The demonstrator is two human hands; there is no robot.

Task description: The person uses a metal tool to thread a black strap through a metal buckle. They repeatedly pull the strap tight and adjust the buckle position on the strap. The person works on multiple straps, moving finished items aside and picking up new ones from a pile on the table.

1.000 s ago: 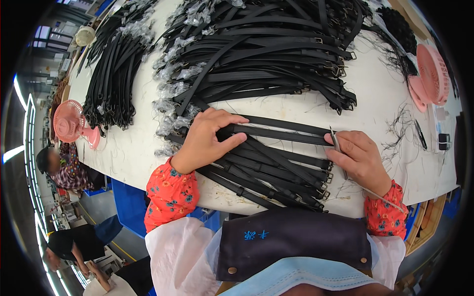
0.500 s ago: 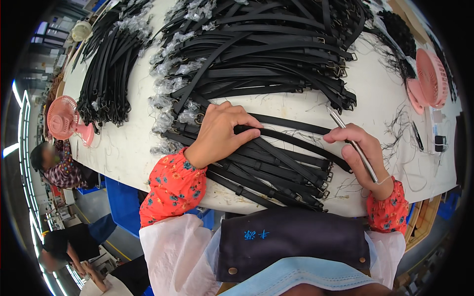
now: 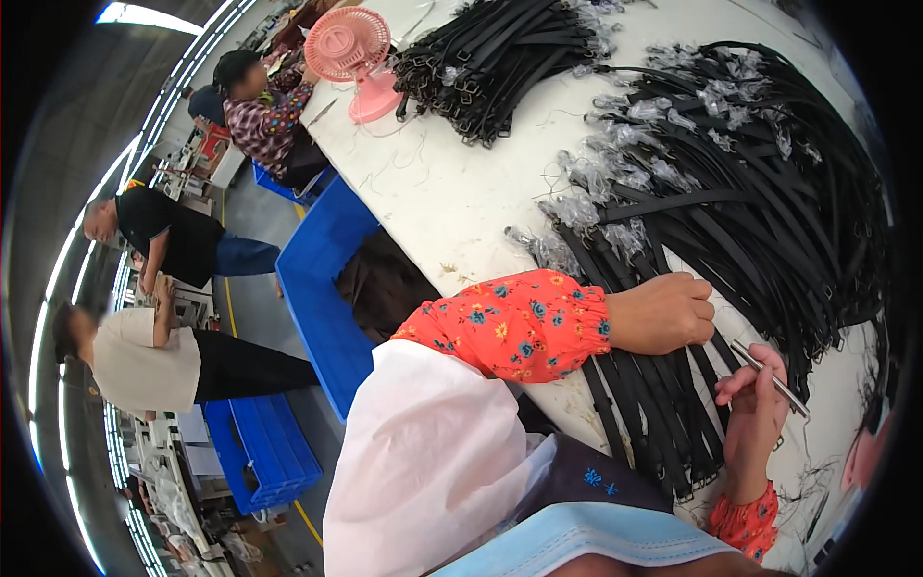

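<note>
My left hand (image 3: 665, 313) is closed with its fingers curled over a row of black buckled belts (image 3: 663, 409) at the table's near edge. What lies inside its fingers is hidden. A belt shows just past the knuckles. To its right, my right hand (image 3: 753, 423) grips a slim silver pen-like tool (image 3: 781, 385) between thumb and fingers, slanting down to the right. The tool is apart from the left hand. Clear plastic wraps (image 3: 553, 252) cover the far ends of the belts, while buckles hang at the near ends.
A big heap of belts (image 3: 760, 202) covers the right of the white table (image 3: 413, 183). Another pile (image 3: 500, 58) lies at the back, beside a pink fan (image 3: 370, 72). A blue bin (image 3: 322, 288) with dark material stands left of the table. Several people stand or sit further left.
The view has swung to the left, so the table now appears turned and more of the room shows. My left hand has curled up; my right still grips the tool.
</note>
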